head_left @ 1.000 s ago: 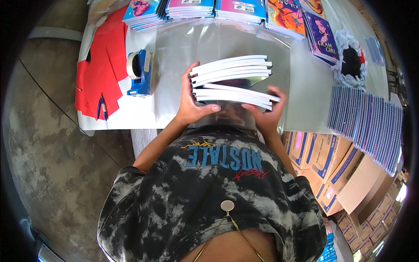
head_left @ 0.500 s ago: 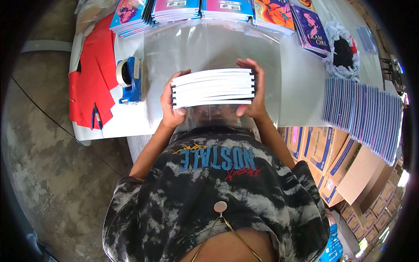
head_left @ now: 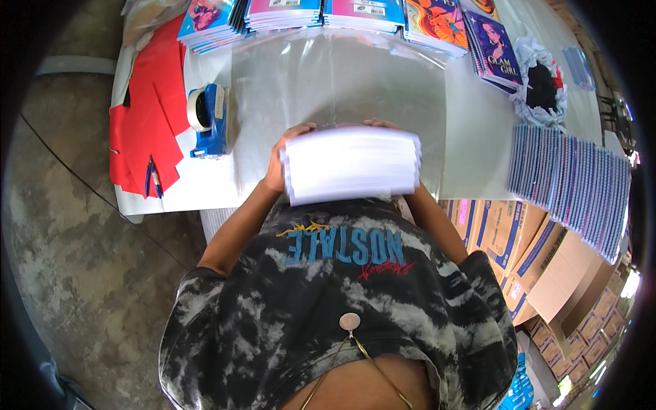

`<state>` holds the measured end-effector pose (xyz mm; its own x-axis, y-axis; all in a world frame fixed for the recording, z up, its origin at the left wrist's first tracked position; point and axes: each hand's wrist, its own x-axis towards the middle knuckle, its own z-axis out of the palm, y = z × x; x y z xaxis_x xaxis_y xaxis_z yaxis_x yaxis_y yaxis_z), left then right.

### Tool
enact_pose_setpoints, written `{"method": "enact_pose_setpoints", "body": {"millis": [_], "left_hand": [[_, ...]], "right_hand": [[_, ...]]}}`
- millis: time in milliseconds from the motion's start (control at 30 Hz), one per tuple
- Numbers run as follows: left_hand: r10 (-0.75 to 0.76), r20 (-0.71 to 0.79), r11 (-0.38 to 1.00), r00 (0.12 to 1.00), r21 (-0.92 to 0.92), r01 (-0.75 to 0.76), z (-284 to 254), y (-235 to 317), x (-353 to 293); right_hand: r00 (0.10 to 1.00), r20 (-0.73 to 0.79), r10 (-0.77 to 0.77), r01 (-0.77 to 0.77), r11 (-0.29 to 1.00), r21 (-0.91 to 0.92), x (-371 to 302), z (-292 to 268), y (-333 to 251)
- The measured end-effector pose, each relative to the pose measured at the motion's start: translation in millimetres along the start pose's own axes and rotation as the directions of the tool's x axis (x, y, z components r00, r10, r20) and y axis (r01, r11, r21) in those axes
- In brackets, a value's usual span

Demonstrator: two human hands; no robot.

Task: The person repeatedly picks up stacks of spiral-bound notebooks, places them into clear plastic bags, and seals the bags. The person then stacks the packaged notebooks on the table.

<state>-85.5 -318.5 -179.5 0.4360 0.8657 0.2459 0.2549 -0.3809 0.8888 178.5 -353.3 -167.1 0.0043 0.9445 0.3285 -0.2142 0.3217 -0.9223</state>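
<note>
Now, looking down from my head, I hold a thick stack of books [head_left: 350,164] in front of my chest, just above the near edge of the table [head_left: 471,137]. The stack shows its white page edges and looks blurry. My left hand [head_left: 281,158] is on the left end of the stack, with its fingers [head_left: 295,132] curled over the top. My right hand [head_left: 383,125] is mostly hidden behind the stack; only a few fingers show over the top edge, closed on it. Both hands are gripping the stack between them.

Under the stack lies a clear plastic sheet [head_left: 342,82] spread on the table. A blue tape holder [head_left: 207,119] sits to the left of it, near my left hand. Red paper [head_left: 147,116] lies further left, with a pen [head_left: 152,179] on it. Piles of colourful books [head_left: 287,12] line the far edge. A long row of books [head_left: 570,188] lies fanned out on the right. Brown boxes [head_left: 540,260] stand by the table, on my right.
</note>
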Motion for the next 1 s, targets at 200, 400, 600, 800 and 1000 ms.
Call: {"method": "enact_pose_setpoints", "body": {"millis": [200,400,600,800,1000], "left_hand": [[0.409,-0.162,0.912,0.898,0.053,-0.406,-21.0,68.9,36.3],[0.22,-0.129,0.964,0.967,-0.125,-0.236,-9.7,53.6,16.6],[-0.095,0.107,0.995,0.99,-0.012,0.097,16.3,-7.0,-23.2],[-0.518,0.178,0.83,0.836,-0.129,0.542,-35.2,101.8,28.1],[-0.71,0.41,0.61,0.572,-0.047,0.791,-41.8,89.7,94.3]], "right_hand": [[0.9,0.195,-0.39,0.436,0.812,-0.388,40.4,9.1,-48.4],[0.977,0.132,-0.169,0.202,0.933,-0.298,15.1,1.3,-33.2],[0.982,0.032,0.187,-0.188,0.982,0.022,-24.5,-8.0,13.0],[0.907,-0.158,0.39,-0.418,0.794,-0.441,34.1,40.4,-101.9],[0.706,-0.178,0.686,-0.701,0.638,-0.319,72.3,16.6,-58.9]]}}
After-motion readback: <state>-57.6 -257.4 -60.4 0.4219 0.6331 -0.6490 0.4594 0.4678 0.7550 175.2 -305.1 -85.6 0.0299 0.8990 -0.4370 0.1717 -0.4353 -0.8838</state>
